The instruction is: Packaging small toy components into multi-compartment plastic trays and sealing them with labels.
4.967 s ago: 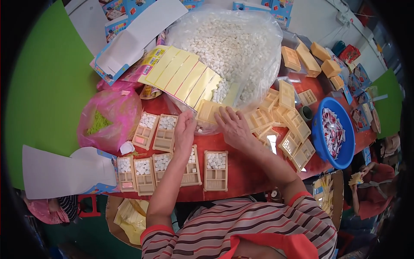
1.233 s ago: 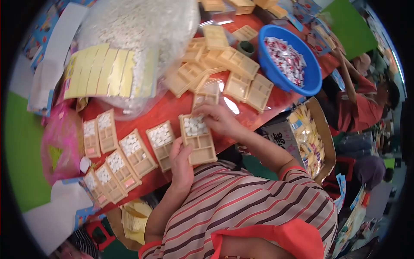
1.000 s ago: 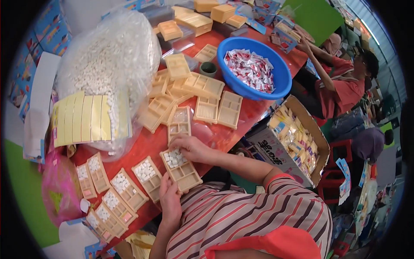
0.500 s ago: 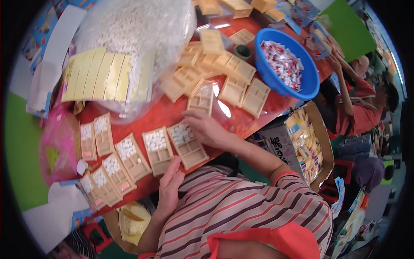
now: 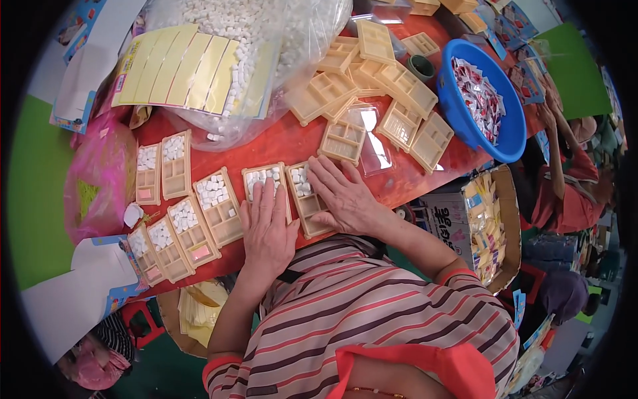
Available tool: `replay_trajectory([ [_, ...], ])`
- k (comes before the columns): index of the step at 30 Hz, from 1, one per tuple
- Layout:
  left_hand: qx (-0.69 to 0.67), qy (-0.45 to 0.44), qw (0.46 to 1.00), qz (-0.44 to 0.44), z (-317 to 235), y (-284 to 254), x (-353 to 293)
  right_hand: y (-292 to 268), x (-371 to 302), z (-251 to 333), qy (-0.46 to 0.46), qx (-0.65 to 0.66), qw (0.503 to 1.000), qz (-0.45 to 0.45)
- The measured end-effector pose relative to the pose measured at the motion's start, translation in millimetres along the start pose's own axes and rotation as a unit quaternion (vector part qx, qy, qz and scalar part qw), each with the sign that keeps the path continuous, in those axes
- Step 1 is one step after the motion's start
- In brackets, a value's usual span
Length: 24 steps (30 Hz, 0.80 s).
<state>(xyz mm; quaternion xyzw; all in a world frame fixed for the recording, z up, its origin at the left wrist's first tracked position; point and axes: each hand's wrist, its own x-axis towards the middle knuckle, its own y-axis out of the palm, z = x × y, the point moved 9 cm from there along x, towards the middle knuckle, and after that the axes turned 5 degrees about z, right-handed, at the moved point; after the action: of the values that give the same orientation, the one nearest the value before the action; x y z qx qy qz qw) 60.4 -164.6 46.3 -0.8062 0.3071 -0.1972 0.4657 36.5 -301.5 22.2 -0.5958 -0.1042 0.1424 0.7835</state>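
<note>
My left hand [image 5: 269, 229] lies flat with fingers stretched over a beige compartment tray [image 5: 287, 178], its fingertips on the small white pieces [image 5: 258, 175] in the far compartment. The hand hides most of that tray. Just to its right, my right hand [image 5: 345, 199] rests flat, fingers spread, across the right side of another beige tray [image 5: 311, 208]. White pieces fill part of this tray's far compartment, and its nearer compartments look bare. Neither hand holds anything.
Several part-filled trays [image 5: 224, 225] line the red table [image 5: 219, 156] to the left. Behind are a plastic bag of white pieces [image 5: 299, 60], yellow card strips [image 5: 179, 70], stacked trays [image 5: 405, 86] and a blue basin of sachets [image 5: 512, 126]. A carton [image 5: 444, 219] stands right. Another person works far right.
My left hand has moved forward from beside the trays onto the white pieces. My right hand now lies flatter along the rightmost tray. The whole view has shifted.
</note>
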Motion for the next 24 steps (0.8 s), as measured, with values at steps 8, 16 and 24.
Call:
replay_trajectory([
  [8, 0.107, 0.019, 0.993, 0.039, 13.3, 10.4, 26.9, 4.9, 9.8, 14.1, -0.037, 0.025, 0.999, -0.001],
  [16, 0.087, -0.012, 0.995, 0.037, 32.6, 20.6, 25.6, 2.6, 22.6, 14.4, -0.047, 0.009, 0.999, 0.006],
  [24, 0.098, -0.051, 0.994, 0.009, 44.1, 16.8, 21.9, 6.7, 50.5, 20.9, -0.079, 0.020, 0.996, -0.019],
])
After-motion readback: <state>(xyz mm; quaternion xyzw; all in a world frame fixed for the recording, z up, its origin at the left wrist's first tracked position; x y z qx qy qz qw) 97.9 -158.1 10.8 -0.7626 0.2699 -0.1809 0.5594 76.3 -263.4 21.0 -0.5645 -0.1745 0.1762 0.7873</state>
